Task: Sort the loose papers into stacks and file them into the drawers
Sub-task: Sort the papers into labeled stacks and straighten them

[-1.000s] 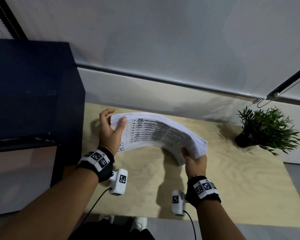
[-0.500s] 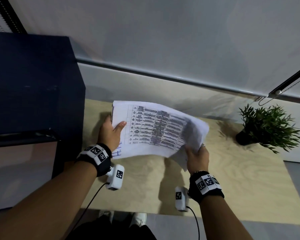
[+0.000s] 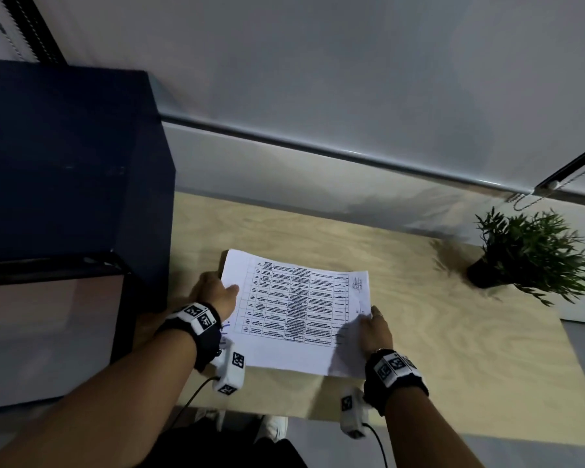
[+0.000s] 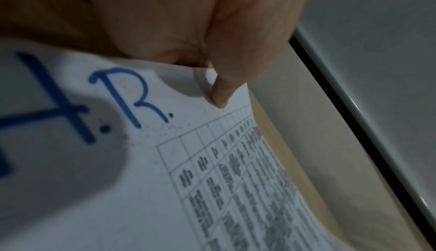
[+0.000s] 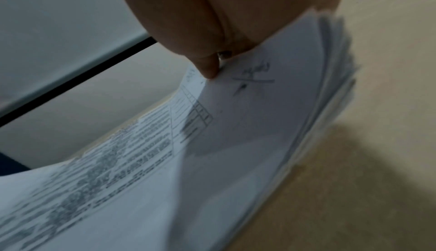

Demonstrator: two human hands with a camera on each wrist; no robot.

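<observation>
left hand gripping paper stack at its edge, thumb pressed on top sheet beside blue handwritten "h.r."; printed table beyond thumb; wooden tabletop past the sheets.

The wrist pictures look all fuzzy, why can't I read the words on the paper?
Left wrist view: the blue handwritten letters are sharp enough, but the printed table smears with distance, and a dark shadow covers the left. Right wrist view: the stack of papers is blurred, its edges streaky. Head view: dim, print too small.
</observation>
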